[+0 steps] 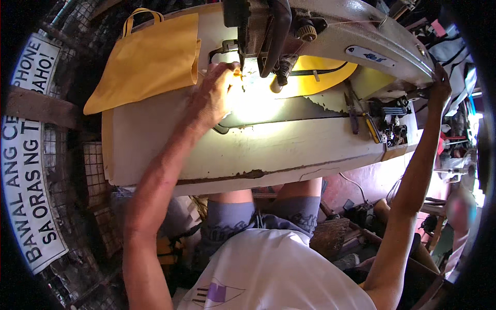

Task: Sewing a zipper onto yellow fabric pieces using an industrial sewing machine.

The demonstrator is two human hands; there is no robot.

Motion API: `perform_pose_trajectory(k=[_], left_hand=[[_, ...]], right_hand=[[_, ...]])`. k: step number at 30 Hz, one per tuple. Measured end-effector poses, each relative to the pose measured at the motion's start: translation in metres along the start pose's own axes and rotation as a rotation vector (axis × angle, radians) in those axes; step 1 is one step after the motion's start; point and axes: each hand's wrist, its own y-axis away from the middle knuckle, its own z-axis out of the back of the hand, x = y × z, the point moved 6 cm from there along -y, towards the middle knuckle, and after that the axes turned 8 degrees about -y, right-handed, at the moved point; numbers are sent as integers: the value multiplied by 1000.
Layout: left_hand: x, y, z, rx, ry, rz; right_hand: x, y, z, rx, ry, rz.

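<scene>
An industrial sewing machine (372, 36) stands across the table in front of me. My left hand (219, 93) is beside its needle area, fingers pinched together under the bright lamp; glare hides what is between them. At the machine's far right end, my right hand (440, 87) grips the handwheel, which is mostly covered. A yellow tote bag (150, 64) with a dark-edged handle lies flat left of the machine head. Beneath the machine arm rests a yellow fabric piece (336, 72) with a black strip across it. A thread (356, 21) runs along the arm.
On the tabletop (289, 144), a yellow-handled screwdriver (372, 129) and a dark pointed tool (353, 116) lie near a bobbin winder (395, 126). The front edge is chipped. A wire grille with a sign (33, 196) stands at the left; clutter fills the floor at right.
</scene>
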Motion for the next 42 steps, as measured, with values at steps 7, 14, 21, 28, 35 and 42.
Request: perform_pose_trajectory(k=[7, 14, 21, 28, 35, 42], left_hand=[[0, 2, -8, -105, -34, 26], [12, -10, 1, -4, -28, 7], [22, -50, -2, 251, 8, 16], [25, -55, -9, 268, 22, -74], [-21, 10, -7, -261, -329, 106], [-25, 11, -7, 7, -180, 341]], right_hand=[[-5, 2, 0, -27, 332, 376], [-16, 9, -1, -22, 75, -58], [79, 27, 18, -38, 416, 158], [316, 255, -88, 717, -308, 313], [371, 263, -170, 529, -638, 684], [366, 261, -148, 544, -490, 610]])
